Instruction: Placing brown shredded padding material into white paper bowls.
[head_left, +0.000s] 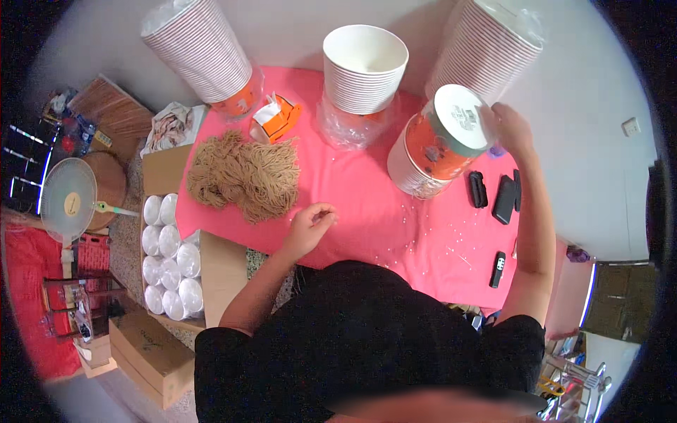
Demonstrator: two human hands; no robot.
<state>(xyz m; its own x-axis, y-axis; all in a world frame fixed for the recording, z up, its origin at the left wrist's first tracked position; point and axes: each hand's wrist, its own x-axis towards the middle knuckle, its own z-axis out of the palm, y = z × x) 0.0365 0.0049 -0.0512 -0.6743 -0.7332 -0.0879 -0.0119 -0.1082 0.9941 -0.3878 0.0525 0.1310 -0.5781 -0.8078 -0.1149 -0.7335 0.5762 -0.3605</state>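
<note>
My left hand point(310, 227) hangs over the near middle of the pink cloth, its fingers loosely curled with nothing visible in them. Left of it lies a heap of tan yarn-like strands point(247, 176). My right hand point(513, 129) is at the right side of an upside-down paper bucket point(442, 149), printed orange and green with a white base. That bucket sits on a stack of white paper buckets point(407, 168). The fingers of my right hand are partly hidden beside the bucket, so their grip cannot be made out.
Behind stand a nested bucket stack point(363, 88) and two tall plastic-wrapped stacks point(201, 53) point(486, 49). An orange-white packet point(275, 118) lies near the yarn. Black items point(503, 199) and a box cutter-like tool point(498, 269) lie right. An open carton of white rolls point(169, 261) stands left.
</note>
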